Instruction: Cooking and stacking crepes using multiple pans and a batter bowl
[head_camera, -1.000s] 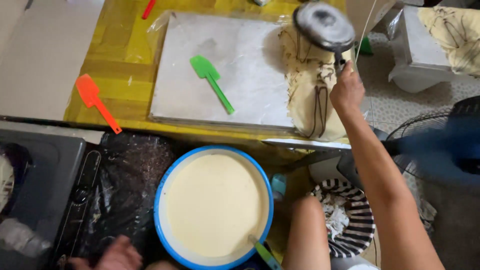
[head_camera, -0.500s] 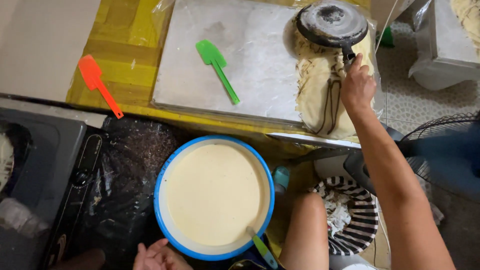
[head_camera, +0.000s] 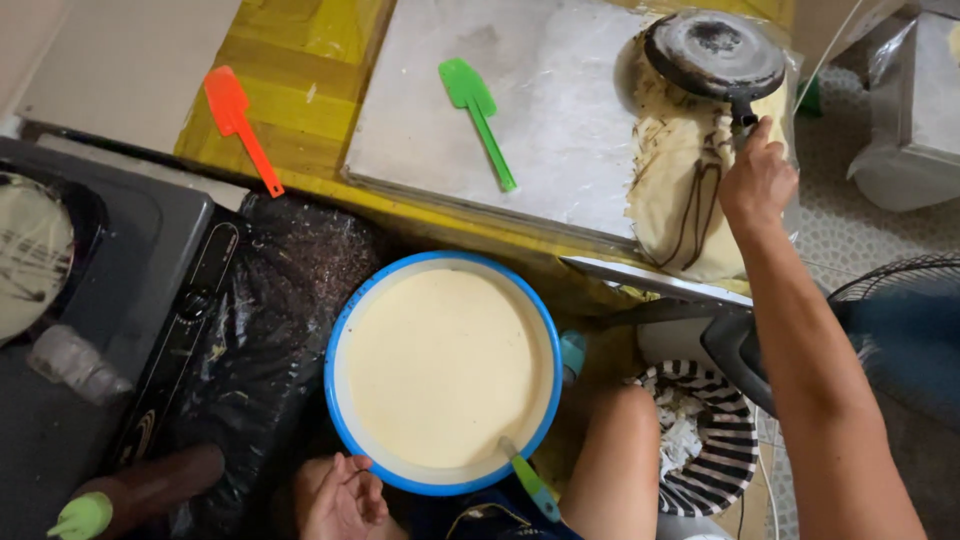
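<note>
**Inspector:** Pan (head_camera: 715, 52) sits upside down at the far right corner of the bench (head_camera: 300, 110), dark base up, over a pale crepe (head_camera: 680, 190) streaked with brown lines. Its handle runs toward the near edge.

**Clerk:** Right hand?

**Inspector:** Right hand (head_camera: 757, 180) is at the pan handle, fingers (head_camera: 762, 130) curled about it, forefinger along the top. The forearm runs back to the lower right.

**Clerk:** Left hand?

**Inspector:** Left hand (head_camera: 340, 495) lies low, below the near edge of the bench, beside the rim of a blue bowl (head_camera: 440, 372). Fingers loosely bent, holding nothing; whether they touch the rim I cannot tell.

**Clerk:** The bowl?

**Inspector:** Full of pale batter, set below the bench's near edge. A green-handled utensil (head_camera: 530, 482) rests in it at the near right rim.

**Clerk:** What carries the crepe?

**Inspector:** A grey board (head_camera: 560, 120) wrapped in clear film, on the right half of the bench. A green spatula (head_camera: 478, 118) lies on the board toward its left side. An orange spatula (head_camera: 240, 125) lies on the yellow covering, near the bench's left edge, well apart from the pan.

**Clerk:** Elsewhere?

**Inspector:** A dark cooktop (head_camera: 110, 300) stands left of the bowl. A brown bottle (head_camera: 140, 490) with a green tip lies at the lower left. A striped basket (head_camera: 710, 450) with crumpled paper sits right of the bowl, under the right forearm.
</note>
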